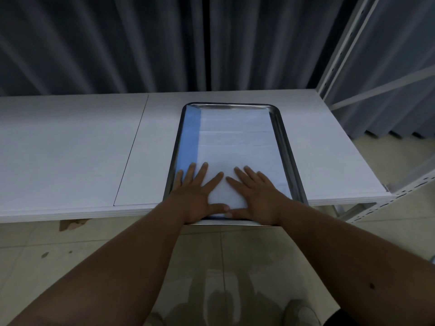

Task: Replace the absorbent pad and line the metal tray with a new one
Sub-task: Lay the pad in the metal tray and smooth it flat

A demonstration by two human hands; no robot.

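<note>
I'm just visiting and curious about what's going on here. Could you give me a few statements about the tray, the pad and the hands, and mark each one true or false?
1. Both hands lie flat on the pad. True: the left hand and right hand press its near end with fingers spread.
2. The metal tray sits on the floor. False: it rests on the white table, its near end over the edge.
3. A blue strip shows along the pad's left side. True.
4. The pad is crumpled into a ball. False: it lies spread out inside the tray.
5. The right hand holds a bottle. False: it holds nothing.
</note>
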